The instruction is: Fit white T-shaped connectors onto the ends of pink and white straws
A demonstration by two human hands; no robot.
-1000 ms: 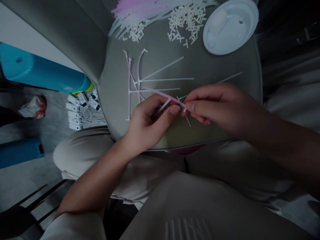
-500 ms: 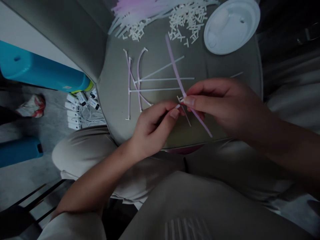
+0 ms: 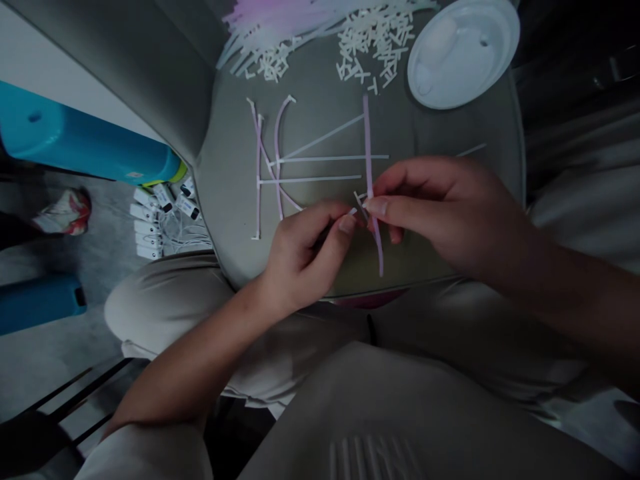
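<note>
My right hand (image 3: pixel 440 207) pinches a pink straw (image 3: pixel 367 140) near its middle, over the front of the grey seat. The straw stands nearly upright in the view, with its lower end bent a little. Close by, my left hand (image 3: pixel 305 260) is closed, thumb against forefinger, on a small white connector (image 3: pixel 353 211) whose tip shows. A white T-shaped connector (image 3: pixel 361 197) lies between the two hands, partly hidden by the fingers. Left of them, pink straws (image 3: pixel 259 153) with white end pieces are joined to long pale straws (image 3: pixel 320 159).
Heaps of white connectors (image 3: pixel 375 40) and loose straws (image 3: pixel 280 20) lie at the back of the seat (image 3: pixel 320 267). A white oval plate (image 3: pixel 465 87) is at its right. White devices with cables (image 3: pixel 150 227) and a blue case (image 3: pixel 90 137) are at the left.
The pink straw in my right hand has swung from a slant to nearly upright, its top moving right and its bottom left. My left hand has barely moved.
</note>
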